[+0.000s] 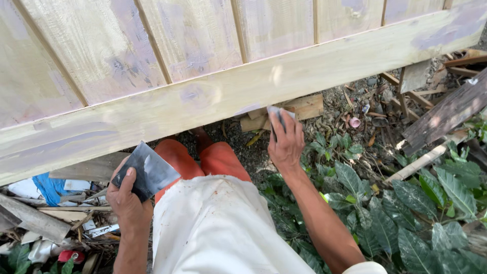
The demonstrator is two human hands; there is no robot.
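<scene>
Near the wooden panel (213, 96), a wide scraper blade (146, 170) is gripped by left hand (127, 203) fingers. A small putty-smeared piece (280, 115) is pinched by right hand (286, 144). Panel largely coated; streaks left.

Bright daylight is seen throughout. Dappled sun patches are cast just beyond the right hand's fingers (282, 121); deep shade is held beneath them. Slight softness is noticed at the edges.

One view only, head-worn, looking steeply down and slightly forward from close range. Pale wooden panel (203, 61) fills the far upper frame, slanting up to the right. Wearer's own lap and forearms sit near, bottom centre. Littered ground at left, green leaves (406, 213) at right.
</scene>
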